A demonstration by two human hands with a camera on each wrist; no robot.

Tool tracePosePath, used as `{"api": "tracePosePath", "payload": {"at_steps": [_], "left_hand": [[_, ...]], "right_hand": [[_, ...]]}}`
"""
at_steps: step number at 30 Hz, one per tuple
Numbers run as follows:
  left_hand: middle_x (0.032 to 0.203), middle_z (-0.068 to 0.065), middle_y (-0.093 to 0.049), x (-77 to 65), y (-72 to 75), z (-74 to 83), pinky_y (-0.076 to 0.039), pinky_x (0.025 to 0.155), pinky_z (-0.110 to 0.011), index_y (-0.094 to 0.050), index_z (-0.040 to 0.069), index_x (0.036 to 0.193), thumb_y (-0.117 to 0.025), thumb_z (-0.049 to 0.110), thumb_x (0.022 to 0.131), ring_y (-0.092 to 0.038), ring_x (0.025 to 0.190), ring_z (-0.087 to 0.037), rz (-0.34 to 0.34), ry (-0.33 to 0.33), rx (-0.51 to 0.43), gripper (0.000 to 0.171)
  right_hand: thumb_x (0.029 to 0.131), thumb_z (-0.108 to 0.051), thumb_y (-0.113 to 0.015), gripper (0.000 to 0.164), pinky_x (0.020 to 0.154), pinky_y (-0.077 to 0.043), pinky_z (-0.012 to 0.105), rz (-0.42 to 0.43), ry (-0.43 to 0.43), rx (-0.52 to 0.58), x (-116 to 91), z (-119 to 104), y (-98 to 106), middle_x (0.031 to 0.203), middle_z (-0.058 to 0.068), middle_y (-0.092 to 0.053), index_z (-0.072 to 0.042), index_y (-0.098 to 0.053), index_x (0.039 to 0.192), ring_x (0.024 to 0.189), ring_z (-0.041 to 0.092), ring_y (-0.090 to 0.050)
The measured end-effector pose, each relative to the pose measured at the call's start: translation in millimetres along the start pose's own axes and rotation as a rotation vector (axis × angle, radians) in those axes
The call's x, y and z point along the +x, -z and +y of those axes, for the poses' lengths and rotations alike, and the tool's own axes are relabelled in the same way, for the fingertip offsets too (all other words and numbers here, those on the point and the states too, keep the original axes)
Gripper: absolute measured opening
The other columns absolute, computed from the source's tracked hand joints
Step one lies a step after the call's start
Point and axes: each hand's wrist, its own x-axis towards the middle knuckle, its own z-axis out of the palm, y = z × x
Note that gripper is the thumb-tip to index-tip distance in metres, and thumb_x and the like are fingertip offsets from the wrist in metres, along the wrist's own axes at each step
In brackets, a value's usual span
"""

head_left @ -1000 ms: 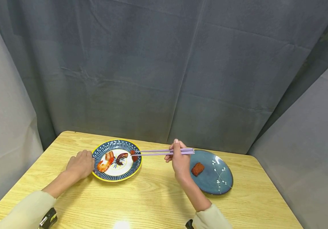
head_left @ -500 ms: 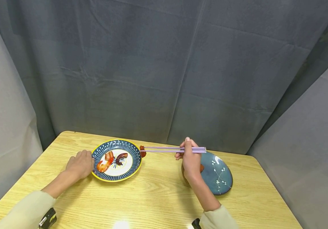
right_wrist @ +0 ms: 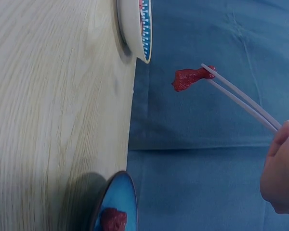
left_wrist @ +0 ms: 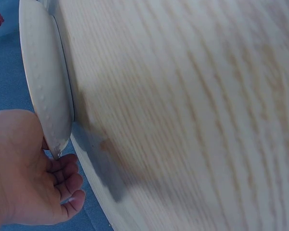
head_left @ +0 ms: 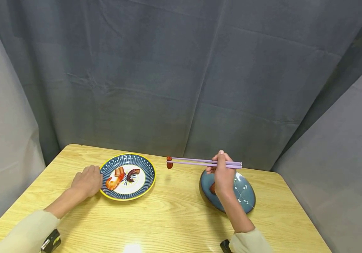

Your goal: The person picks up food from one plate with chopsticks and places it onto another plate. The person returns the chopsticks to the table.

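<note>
My left hand (head_left: 87, 181) grips the left rim of a blue-and-white, yellow-edged plate (head_left: 148, 168), its fingers curled at the edge in the left wrist view. On that plate lie a shrimp (head_left: 113, 182), a streaked slice like pork belly (head_left: 119, 171) and a dark tentacle piece (head_left: 133, 173). My right hand (head_left: 225, 177) holds lilac chopsticks (head_left: 199, 161). Their tips pinch a glossy red-brown food piece (right_wrist: 189, 78), raised above the table between the two plates. Beneath my right hand, a blue plate (head_left: 206, 182) carries another red-brown chunk (right_wrist: 113, 219), partly hidden by the hand in the head view.
Both plates stand on a light wooden table (head_left: 168, 218). A dark grey curtain (head_left: 155, 77) hangs along its far edge, with pale cloth (head_left: 335, 168) at the sides.
My right hand has moved right, carrying the red-brown piece in the chopsticks from the yellow-edged plate to over the table. My left hand has stayed at the rim.
</note>
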Motion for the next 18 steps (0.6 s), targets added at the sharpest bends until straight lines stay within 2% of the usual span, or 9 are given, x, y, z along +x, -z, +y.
{"api": "tracePosePath", "payload": {"at_steps": [4,14,18], "left_hand": [[0.095,-0.02,-0.051,-0.4,1.0,0.8,-0.044,0.075,-0.056,-0.052,-0.013,0.108,-0.047,0.014,0.101,-0.052,0.095,-0.039,-0.004,0.002,-0.002,0.029],[0.094,-0.019,-0.05,-0.5,1.1,0.2,-0.044,0.074,-0.055,-0.052,-0.012,0.106,-0.047,0.014,0.1,-0.052,0.093,-0.038,0.003,0.001,-0.002,0.027],[0.094,-0.019,-0.051,-0.1,0.6,0.0,-0.044,0.074,-0.056,-0.052,-0.012,0.106,-0.047,0.014,0.1,-0.053,0.094,-0.039,0.001,0.004,-0.005,0.027]], "right_hand": [[0.106,-0.018,-0.047,0.042,0.042,-0.047,0.023,0.019,0.004,-0.008,3,-3,7,0.056,0.012,-0.056,0.018,-0.047,0.084,0.041,0.01,-0.056],[0.105,-0.018,-0.049,0.038,0.04,-0.047,0.023,0.078,0.009,-0.003,10,-4,24,0.057,0.008,-0.056,0.003,-0.054,0.074,0.04,0.01,-0.056],[0.105,-0.019,-0.05,0.039,0.041,-0.047,0.023,0.091,0.0,-0.022,11,-5,32,0.056,0.006,-0.056,0.008,-0.053,0.077,0.041,0.01,-0.056]]}}
